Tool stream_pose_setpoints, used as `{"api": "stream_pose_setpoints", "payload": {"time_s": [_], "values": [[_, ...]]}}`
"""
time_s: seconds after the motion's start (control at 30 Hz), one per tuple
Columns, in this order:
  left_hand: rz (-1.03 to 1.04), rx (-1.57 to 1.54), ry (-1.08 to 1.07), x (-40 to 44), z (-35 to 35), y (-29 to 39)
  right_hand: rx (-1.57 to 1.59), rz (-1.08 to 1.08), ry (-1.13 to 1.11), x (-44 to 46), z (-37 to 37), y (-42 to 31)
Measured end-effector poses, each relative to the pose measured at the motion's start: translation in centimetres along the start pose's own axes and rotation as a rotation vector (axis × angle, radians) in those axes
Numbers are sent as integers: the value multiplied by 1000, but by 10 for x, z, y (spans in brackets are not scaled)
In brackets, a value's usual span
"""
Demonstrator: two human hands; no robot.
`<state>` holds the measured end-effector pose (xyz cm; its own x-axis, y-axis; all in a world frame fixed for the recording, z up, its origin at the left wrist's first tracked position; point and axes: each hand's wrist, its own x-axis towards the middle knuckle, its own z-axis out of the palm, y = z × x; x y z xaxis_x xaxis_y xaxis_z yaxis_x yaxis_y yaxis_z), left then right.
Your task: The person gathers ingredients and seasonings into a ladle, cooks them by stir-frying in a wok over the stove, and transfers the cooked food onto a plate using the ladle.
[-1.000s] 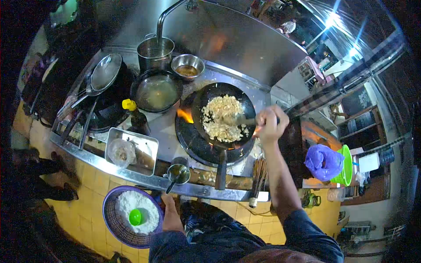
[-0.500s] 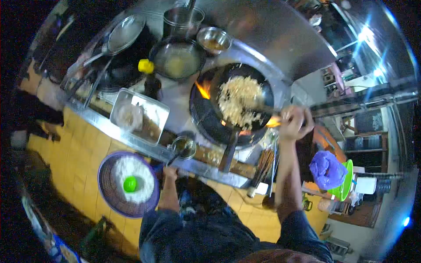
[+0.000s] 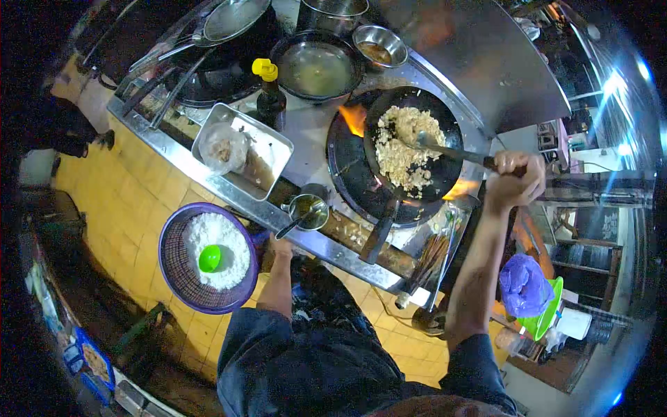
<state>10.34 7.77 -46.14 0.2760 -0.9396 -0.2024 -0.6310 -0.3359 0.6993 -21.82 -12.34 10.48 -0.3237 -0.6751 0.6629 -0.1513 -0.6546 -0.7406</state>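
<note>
My right hand [image 3: 515, 177] is closed around the dark grip of a wok spatula [image 3: 455, 152]. Its metal end rests in pale, crumbly food that looks like fried rice [image 3: 408, 160], inside a black wok [image 3: 450, 124] over a flaming burner. Low on the left, my left hand [image 3: 280, 246] is at the counter's front edge, just below the dark handle end of a spoon [image 3: 288, 228] standing in a metal cup [image 3: 316, 210]. Its fingers are mostly hidden, so I cannot tell what they grip. A purple basket [image 3: 169, 260] of white rice with a green bowl [image 3: 210, 258] stands beside it.
Flames [image 3: 353, 119] rise at the wok's left and right. A metal tray [image 3: 276, 156] holds a plastic bag. Behind are a yellow-capped bottle [image 3: 269, 104], a pan of liquid [image 3: 319, 69] and a steel bowl [image 3: 379, 46]. A purple bag [image 3: 526, 285] sits at right.
The view has shifted, so the stove and basket appear displaced. My right hand has moved with the spatula, whose shaft shows clearly now. My left hand stays at the counter edge.
</note>
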Motion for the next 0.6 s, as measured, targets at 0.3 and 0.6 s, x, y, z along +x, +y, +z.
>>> {"api": "stream_pose_setpoints", "payload": {"time_s": [0.3, 0.6], "values": [[-389, -631, 26, -4, 29, -43, -92, -119, -92, -8, -45, 22], [-1028, -1206, 129, 6, -39, 62, -744, -603, -132, -16, -78, 44]]}}
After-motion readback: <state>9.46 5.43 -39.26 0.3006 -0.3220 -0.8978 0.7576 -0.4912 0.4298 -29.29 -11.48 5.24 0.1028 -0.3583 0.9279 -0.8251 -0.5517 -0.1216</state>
